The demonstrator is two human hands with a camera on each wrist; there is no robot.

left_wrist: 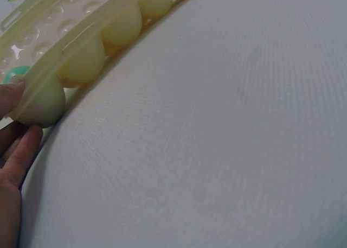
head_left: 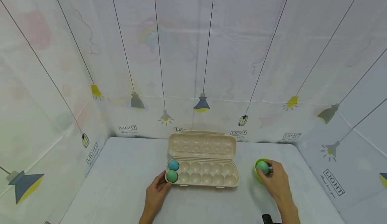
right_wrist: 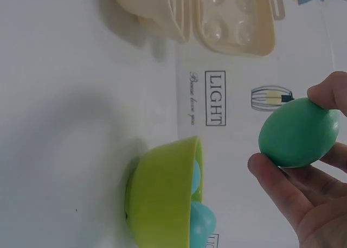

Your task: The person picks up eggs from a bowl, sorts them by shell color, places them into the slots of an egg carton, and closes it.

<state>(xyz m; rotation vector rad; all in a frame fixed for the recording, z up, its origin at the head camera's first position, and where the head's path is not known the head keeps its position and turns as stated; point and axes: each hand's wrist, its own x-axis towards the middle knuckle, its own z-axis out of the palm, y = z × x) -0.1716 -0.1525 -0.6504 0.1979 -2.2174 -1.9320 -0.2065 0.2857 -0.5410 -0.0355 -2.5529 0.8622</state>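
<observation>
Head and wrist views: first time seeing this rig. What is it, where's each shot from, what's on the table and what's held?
There is no machine here: a person works bare-handed. One camera on the head looks forward and down; each wrist carries another. The right wrist picture appears turned sideways.

On the white table sits an open egg carton with a blue egg and a green egg in its left end. To its right stands a yellow-green bowl with blue eggs inside.

The left hand grips the carton's left end. The right hand holds another green egg, clear of the bowl.
</observation>
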